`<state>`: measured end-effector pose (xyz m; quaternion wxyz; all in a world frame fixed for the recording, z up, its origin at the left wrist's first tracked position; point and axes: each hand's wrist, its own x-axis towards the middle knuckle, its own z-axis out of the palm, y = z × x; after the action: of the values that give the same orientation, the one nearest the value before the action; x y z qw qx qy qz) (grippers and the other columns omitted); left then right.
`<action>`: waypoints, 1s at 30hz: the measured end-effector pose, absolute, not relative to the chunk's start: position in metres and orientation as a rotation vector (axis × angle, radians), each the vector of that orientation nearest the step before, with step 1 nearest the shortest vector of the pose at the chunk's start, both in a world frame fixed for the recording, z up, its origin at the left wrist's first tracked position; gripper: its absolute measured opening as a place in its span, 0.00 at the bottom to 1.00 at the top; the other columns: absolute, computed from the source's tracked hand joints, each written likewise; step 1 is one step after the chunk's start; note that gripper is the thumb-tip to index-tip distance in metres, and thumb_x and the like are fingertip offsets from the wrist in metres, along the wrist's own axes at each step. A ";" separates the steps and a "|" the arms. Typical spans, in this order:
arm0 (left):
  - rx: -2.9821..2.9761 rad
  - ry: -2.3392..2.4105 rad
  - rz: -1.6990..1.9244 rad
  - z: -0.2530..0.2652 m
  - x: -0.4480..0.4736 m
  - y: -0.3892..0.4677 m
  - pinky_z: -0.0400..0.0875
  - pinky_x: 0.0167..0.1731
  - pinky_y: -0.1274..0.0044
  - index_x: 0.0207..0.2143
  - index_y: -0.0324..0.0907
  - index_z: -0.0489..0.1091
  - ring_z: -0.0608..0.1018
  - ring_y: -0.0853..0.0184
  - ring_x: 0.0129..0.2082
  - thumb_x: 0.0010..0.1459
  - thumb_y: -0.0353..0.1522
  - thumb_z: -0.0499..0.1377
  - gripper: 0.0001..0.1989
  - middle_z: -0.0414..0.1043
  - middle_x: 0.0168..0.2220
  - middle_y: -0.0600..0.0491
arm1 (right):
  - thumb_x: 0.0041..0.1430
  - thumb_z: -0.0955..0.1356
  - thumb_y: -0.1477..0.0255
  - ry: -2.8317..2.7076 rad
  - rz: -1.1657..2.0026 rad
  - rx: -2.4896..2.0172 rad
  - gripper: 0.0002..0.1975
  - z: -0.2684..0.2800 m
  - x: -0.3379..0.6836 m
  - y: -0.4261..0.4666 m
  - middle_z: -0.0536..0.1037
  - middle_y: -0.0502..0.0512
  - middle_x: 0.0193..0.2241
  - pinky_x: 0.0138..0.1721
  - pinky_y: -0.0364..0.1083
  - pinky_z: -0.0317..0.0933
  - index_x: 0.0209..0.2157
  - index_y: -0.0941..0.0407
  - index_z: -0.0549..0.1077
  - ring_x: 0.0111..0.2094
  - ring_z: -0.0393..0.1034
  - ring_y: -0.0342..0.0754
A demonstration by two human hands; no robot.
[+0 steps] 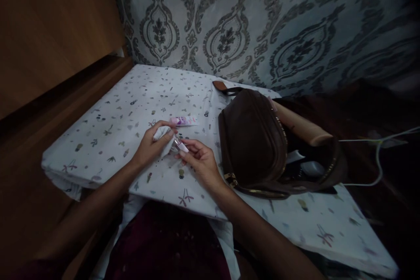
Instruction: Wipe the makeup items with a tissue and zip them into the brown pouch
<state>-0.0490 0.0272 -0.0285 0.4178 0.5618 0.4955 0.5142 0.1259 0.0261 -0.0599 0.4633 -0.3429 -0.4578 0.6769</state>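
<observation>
My left hand point(151, 144) is closed around a crumpled white cloth point(162, 133), pressing it at the end of a small slim tube. My right hand point(201, 161) grips this pale pinkish-white tube point(182, 146) between thumb and fingers. A shiny silvery section of the tube shows between the two hands, tilted up toward the cloth. Whatever lies inside the cloth is hidden. Just beyond my fingers, a pink and purple printed squeeze tube point(183, 120) lies flat on the patterned cover.
An unzipped brown leather bag point(252, 135) stands at the right, with a beige cylindrical item point(300, 124) and other items inside. White cables point(377, 162) run past it. A patterned white cloth point(114, 118) covers the table. Wooden furniture point(59, 30) borders the left; a papered wall point(226, 39) stands behind.
</observation>
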 end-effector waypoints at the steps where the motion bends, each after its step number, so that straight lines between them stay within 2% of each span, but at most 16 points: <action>1: 1.457 1.280 1.270 -0.029 -0.049 0.027 0.73 0.35 0.74 0.41 0.43 0.72 0.78 0.64 0.33 0.59 0.45 0.61 0.16 0.77 0.36 0.52 | 0.46 0.80 0.64 -1.139 1.630 -0.853 0.20 -0.060 0.126 0.026 0.82 0.51 0.35 0.28 0.42 0.66 0.42 0.52 0.79 0.32 0.77 0.46; 3: 1.534 1.317 1.242 -0.029 -0.052 0.028 0.71 0.34 0.75 0.39 0.43 0.72 0.76 0.64 0.32 0.59 0.44 0.61 0.15 0.76 0.32 0.54 | 0.47 0.79 0.63 -1.152 1.586 -0.867 0.19 -0.060 0.127 0.026 0.82 0.52 0.34 0.28 0.43 0.66 0.41 0.52 0.78 0.32 0.77 0.46; 6: 1.595 1.301 1.229 -0.030 -0.056 0.030 0.70 0.36 0.75 0.39 0.43 0.72 0.75 0.65 0.32 0.59 0.43 0.60 0.13 0.74 0.32 0.55 | 0.48 0.78 0.60 -1.175 1.560 -0.874 0.19 -0.059 0.127 0.026 0.82 0.52 0.33 0.27 0.44 0.66 0.39 0.53 0.78 0.28 0.76 0.46; 11: 1.677 1.302 1.253 -0.034 -0.055 0.028 0.69 0.45 0.74 0.41 0.43 0.71 0.76 0.63 0.41 0.61 0.42 0.60 0.12 0.75 0.39 0.53 | 0.50 0.77 0.59 -1.199 1.556 -0.883 0.17 -0.058 0.126 0.026 0.81 0.52 0.30 0.27 0.44 0.68 0.38 0.54 0.78 0.26 0.75 0.45; 15: 1.702 1.380 1.190 -0.035 -0.048 0.021 0.69 0.40 0.75 0.49 0.44 0.67 0.76 0.65 0.37 0.58 0.42 0.62 0.20 0.75 0.40 0.54 | 0.48 0.78 0.59 -1.199 1.527 -0.875 0.17 -0.061 0.126 0.027 0.80 0.50 0.28 0.24 0.42 0.66 0.36 0.54 0.77 0.27 0.75 0.45; 20: 1.636 1.410 1.244 -0.031 -0.047 0.021 0.68 0.37 0.76 0.41 0.41 0.71 0.74 0.66 0.34 0.63 0.44 0.56 0.15 0.74 0.34 0.54 | 0.51 0.76 0.62 -1.266 1.481 -0.878 0.15 -0.063 0.124 0.026 0.80 0.50 0.28 0.24 0.42 0.65 0.37 0.55 0.76 0.27 0.75 0.46; 23: 1.516 1.351 1.261 -0.030 -0.050 0.023 0.68 0.35 0.76 0.39 0.41 0.71 0.74 0.66 0.31 0.65 0.46 0.54 0.18 0.73 0.31 0.54 | 0.54 0.74 0.66 -1.363 1.318 -0.915 0.12 -0.064 0.125 0.023 0.79 0.50 0.29 0.27 0.42 0.66 0.39 0.54 0.77 0.27 0.73 0.45; 27: 1.537 1.332 1.195 -0.030 -0.049 0.023 0.69 0.43 0.75 0.41 0.42 0.73 0.76 0.64 0.39 0.61 0.44 0.59 0.16 0.76 0.37 0.53 | 0.58 0.70 0.73 -1.601 0.905 -0.878 0.10 -0.063 0.129 0.017 0.81 0.54 0.37 0.37 0.46 0.69 0.42 0.53 0.79 0.35 0.74 0.47; 30: 1.562 1.343 1.179 -0.028 -0.048 0.023 0.69 0.45 0.75 0.39 0.42 0.73 0.77 0.63 0.41 0.56 0.42 0.62 0.14 0.77 0.38 0.53 | 0.60 0.69 0.76 -1.684 0.783 -0.818 0.11 -0.062 0.131 0.016 0.80 0.56 0.39 0.38 0.46 0.70 0.43 0.53 0.79 0.37 0.74 0.47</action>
<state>-0.0477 0.0227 -0.0281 0.3745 0.6102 0.5245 0.4607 0.1307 0.0158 -0.0617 0.5281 -0.3423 -0.7046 0.3277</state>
